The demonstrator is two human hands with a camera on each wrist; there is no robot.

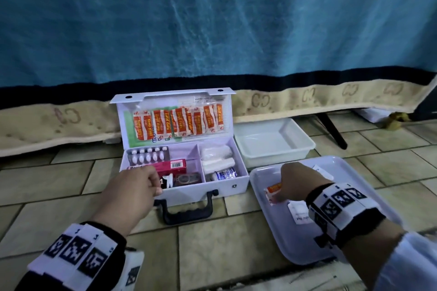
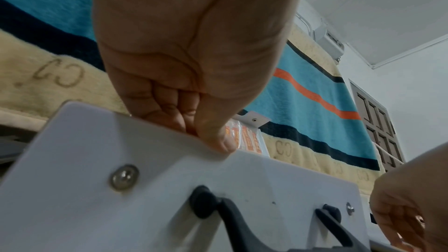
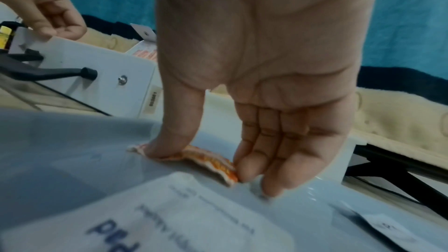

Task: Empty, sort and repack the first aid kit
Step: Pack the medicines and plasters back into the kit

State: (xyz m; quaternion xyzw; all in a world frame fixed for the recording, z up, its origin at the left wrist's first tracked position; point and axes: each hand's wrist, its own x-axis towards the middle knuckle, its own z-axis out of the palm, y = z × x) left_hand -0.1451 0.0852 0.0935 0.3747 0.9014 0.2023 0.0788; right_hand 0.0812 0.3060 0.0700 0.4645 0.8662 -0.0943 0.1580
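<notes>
The white first aid kit (image 1: 196, 190) stands open on the tiled floor, its lid leaning back and lined with orange plasters (image 1: 177, 123). Inside lie a blister pack (image 1: 149, 156), a red box (image 1: 171, 166) and bandage rolls (image 1: 217, 157). My left hand (image 1: 157, 186) grips the kit's front wall (image 2: 169, 189), thumb outside and fingers curled over the rim. On the flat white tray (image 1: 283, 238) to the right, my right hand (image 1: 280, 192) holds an orange plaster packet (image 3: 213, 160) between thumb and fingertips, down on the tray floor.
Two white sachets (image 1: 299, 214) (image 1: 319, 170) lie on the flat tray. A deeper white tub (image 1: 272, 139) sits behind it. The kit's black handle (image 1: 189, 210) lies forward on the tiles. A striped blanket (image 1: 212, 30) hangs behind, with a black leg (image 1: 333, 130) at the right.
</notes>
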